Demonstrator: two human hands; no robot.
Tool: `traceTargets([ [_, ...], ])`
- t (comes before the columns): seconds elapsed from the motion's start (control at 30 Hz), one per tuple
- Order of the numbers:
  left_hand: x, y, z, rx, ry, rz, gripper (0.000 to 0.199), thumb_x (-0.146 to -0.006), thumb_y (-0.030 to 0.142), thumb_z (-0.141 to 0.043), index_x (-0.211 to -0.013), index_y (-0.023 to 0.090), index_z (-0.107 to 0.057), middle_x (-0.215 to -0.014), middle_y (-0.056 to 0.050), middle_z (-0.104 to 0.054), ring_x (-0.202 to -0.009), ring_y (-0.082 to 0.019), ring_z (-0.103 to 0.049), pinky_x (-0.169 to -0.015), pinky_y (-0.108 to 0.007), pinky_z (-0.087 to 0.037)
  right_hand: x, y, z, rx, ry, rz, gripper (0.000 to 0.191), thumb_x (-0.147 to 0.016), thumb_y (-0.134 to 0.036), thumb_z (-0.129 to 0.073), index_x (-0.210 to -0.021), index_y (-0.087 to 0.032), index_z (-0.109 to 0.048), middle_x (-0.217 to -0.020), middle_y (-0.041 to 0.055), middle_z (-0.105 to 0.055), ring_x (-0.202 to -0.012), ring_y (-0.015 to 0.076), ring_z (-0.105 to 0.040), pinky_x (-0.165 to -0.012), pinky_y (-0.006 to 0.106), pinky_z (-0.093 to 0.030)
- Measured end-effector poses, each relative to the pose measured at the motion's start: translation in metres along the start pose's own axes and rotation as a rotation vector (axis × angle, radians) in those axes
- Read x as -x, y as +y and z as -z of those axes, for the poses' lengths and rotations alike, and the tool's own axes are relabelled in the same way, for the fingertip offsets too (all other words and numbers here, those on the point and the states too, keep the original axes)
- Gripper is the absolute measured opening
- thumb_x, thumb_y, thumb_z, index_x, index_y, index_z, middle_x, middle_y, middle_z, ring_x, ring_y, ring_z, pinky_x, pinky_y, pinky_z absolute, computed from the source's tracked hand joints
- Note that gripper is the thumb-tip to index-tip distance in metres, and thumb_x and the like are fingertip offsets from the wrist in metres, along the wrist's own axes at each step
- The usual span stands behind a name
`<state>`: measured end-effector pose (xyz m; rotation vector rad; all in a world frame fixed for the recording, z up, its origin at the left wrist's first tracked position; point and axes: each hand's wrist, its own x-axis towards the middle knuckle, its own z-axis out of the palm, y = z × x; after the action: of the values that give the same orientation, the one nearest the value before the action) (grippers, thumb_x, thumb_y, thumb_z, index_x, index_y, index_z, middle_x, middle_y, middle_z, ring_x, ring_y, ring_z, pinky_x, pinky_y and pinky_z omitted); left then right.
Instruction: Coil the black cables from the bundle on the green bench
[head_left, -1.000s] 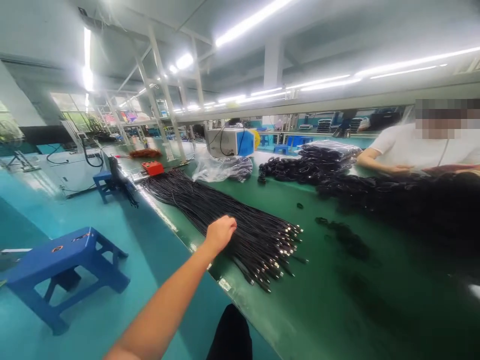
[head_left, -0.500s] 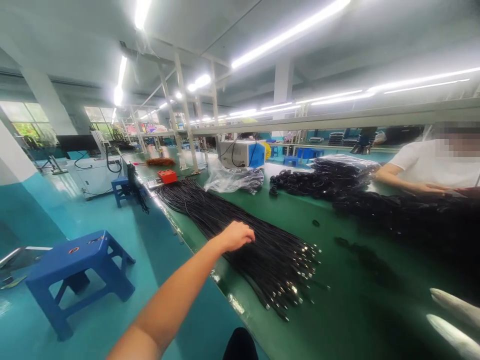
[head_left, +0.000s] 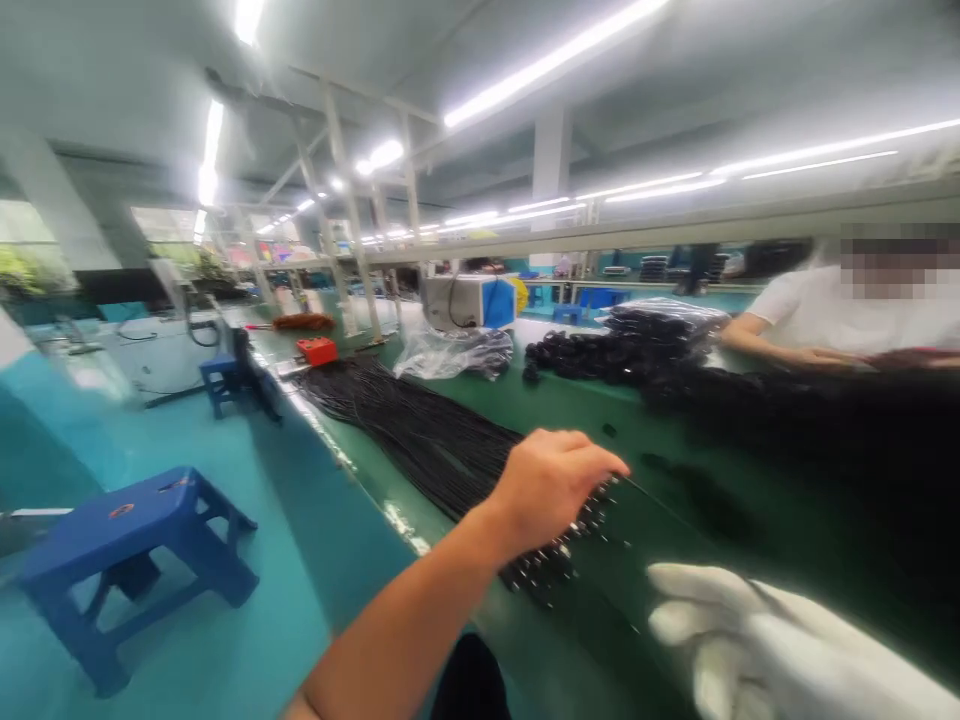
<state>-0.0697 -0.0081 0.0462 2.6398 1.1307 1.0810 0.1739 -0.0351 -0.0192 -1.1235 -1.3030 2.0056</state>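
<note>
Dark cable (head_left: pixel 652 494): was clamped in grip of left hand (head_left: pixel 551 485), trailing right; couldn't tell grip of gloved right hand (head_left: pixel 772 640).

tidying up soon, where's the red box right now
In the head view, the red box sits left of centre, at the far end of the black cables and to the left of the clear plastic bag.

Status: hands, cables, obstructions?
Left hand over black cable bundle, apparently pinching one cable. Right hand white-gloved, loosely open. Bundle lies lengthwise along green bench. Black coils piled farther right, off the bundle.
</note>
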Motion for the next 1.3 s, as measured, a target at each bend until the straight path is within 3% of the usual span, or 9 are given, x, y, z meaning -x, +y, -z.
traceTargets([
  [0.1, -0.007, 0.021, -0.010, 0.013, -0.230, -0.009, 0.020, -0.088, 0.023, -0.055, -0.105, 0.021, -0.065, -0.098, -0.002, -0.068, -0.093, -0.017, -0.059, -0.086, -0.029, -0.038, 0.005, 0.004, -0.026, -0.211, -0.293, 0.059, 0.035, -0.082, -0.041, -0.056, -0.099, -0.011, -0.061, -0.076, 0.0123, -0.068, -0.044, 0.0141, -0.061, -0.035, 0.019, -0.045],
  [0.2, -0.009, 0.025, -0.016, 0.135, -0.441, -0.054, 0.014, -0.089, 0.023, -0.054, -0.093, 0.022, -0.067, -0.088, 0.001, -0.069, -0.086, -0.015, -0.059, -0.083, -0.027, -0.038, -0.003, 0.011, -0.027, -0.374, -0.462, 0.071, 0.035, -0.081, -0.037, -0.058, -0.098, -0.006, -0.061, -0.077, 0.0137, -0.069, -0.050, 0.0176, -0.065, -0.035, 0.021, -0.048],
  [0.37, -0.014, 0.025, -0.020, 0.220, -0.627, -0.092, 0.015, -0.086, 0.020, -0.054, -0.085, 0.025, -0.068, -0.077, 0.005, -0.067, -0.078, -0.013, -0.056, -0.079, -0.025, -0.036, -0.013, 0.025, -0.016, -0.523, -0.596, -0.027, 0.043, -0.083, -0.038, -0.055, -0.115, -0.009, -0.053, -0.106, 0.0175, -0.064, -0.098, 0.0332, -0.063, -0.069, 0.050, -0.053],
  [0.57, -0.028, 0.024, -0.038, 0.242, -0.731, -0.149, 0.014, -0.081, 0.012, -0.054, -0.078, 0.021, -0.064, -0.076, 0.004, -0.066, -0.072, -0.012, -0.056, -0.076, -0.024, -0.037, -0.028, 0.035, -0.023, -0.608, -0.811, -0.106, 0.063, -0.075, -0.058, -0.056, -0.112, -0.007, -0.053, -0.105, 0.0230, -0.064, -0.097, 0.0387, -0.062, -0.068, 0.052, -0.050],
  [0.73, -0.034, 0.020, -0.048, 0.265, -0.737, -0.150, 0.008, -0.082, 0.018, -0.058, -0.077, 0.022, -0.063, -0.079, 0.005, -0.067, -0.078, -0.013, -0.056, -0.084, -0.025, -0.035, -0.036, 0.044, -0.022, -0.639, -0.864, -0.067, 0.050, -0.074, -0.038, -0.061, -0.114, -0.008, -0.054, -0.104, 0.0201, -0.066, -0.095, 0.0365, -0.063, -0.069, 0.050, -0.051],
  [0.93, -0.022, -0.001, -0.069, 0.367, -0.582, -0.069, 0.017, -0.090, 0.022, -0.048, -0.092, 0.021, -0.065, -0.091, 0.001, -0.068, -0.086, -0.013, -0.058, -0.083, -0.023, -0.040, -0.020, 0.038, -0.021, -0.623, -0.685, 0.124, 0.039, -0.081, -0.037, -0.055, -0.106, -0.008, -0.055, -0.089, 0.0149, -0.069, -0.084, 0.0330, -0.068, -0.075, 0.058, -0.048],
  [1.1, 0.009, -0.038, -0.083, 0.032, -0.381, 0.179, 0.027, -0.092, 0.025, -0.039, -0.093, 0.021, -0.065, -0.095, -0.003, -0.069, -0.090, -0.019, -0.059, -0.081, -0.030, -0.043, 0.004, 0.014, 0.008, -0.648, -0.185, 0.448, 0.036, -0.090, -0.052, -0.039, -0.108, -0.023, -0.050, -0.082, 0.0016, -0.066, -0.076, 0.0226, -0.066, -0.080, 0.056, -0.047],
  [1.2, 0.037, -0.024, -0.084, -0.032, -0.403, 0.169, 0.029, -0.093, 0.028, -0.035, -0.091, 0.023, -0.064, -0.088, -0.002, -0.068, -0.081, -0.018, -0.060, -0.072, -0.029, -0.045, 0.010, 0.000, 0.025, -0.613, 0.036, 0.526, 0.032, -0.093, -0.048, -0.036, -0.113, -0.028, -0.050, -0.096, 0.0015, -0.064, -0.087, 0.0202, -0.064, -0.090, 0.052, -0.044],
  [1.3, 0.062, 0.009, -0.085, -0.122, -0.363, -0.005, 0.024, -0.091, 0.027, -0.039, -0.088, 0.026, -0.063, -0.075, -0.002, -0.065, -0.067, -0.017, -0.059, -0.060, -0.028, -0.044, 0.008, -0.006, 0.030, -0.676, 0.018, 0.589, 0.030, -0.095, -0.039, -0.037, -0.118, -0.027, -0.052, -0.111, 0.0016, -0.063, -0.100, 0.0182, -0.061, -0.099, 0.049, -0.039],
])
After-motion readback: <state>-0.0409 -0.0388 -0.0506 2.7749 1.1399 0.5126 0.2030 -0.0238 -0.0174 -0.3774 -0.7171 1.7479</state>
